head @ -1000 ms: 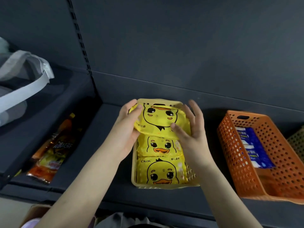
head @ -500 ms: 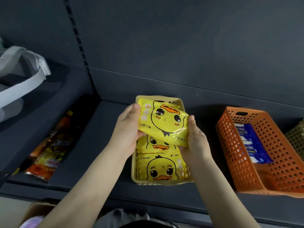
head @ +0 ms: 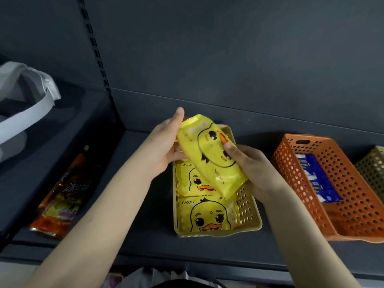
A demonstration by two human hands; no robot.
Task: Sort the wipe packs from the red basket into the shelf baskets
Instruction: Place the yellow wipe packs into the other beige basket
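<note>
Both my hands hold one yellow duck wipe pack (head: 209,154) tilted above the yellow shelf basket (head: 247,204). My left hand (head: 166,146) supports its upper left edge with fingers under it. My right hand (head: 249,167) grips its right side, thumb pressed on the duck face. Two more yellow duck packs (head: 205,213) lie flat inside the yellow basket. To the right, an orange shelf basket (head: 353,204) contains blue wipe packs (head: 318,179). The red basket is out of view.
An olive basket (head: 372,171) shows at the far right edge. On the lower left shelf lies an orange snack packet (head: 62,196). A grey bag with a strap (head: 22,100) hangs at the far left. A dark shelf back panel rises behind the baskets.
The yellow pack was lying over the back of the yellow basket; both hands lifted and rotated it, so it now tilts diagonally above the basket. The view shifted slightly.
</note>
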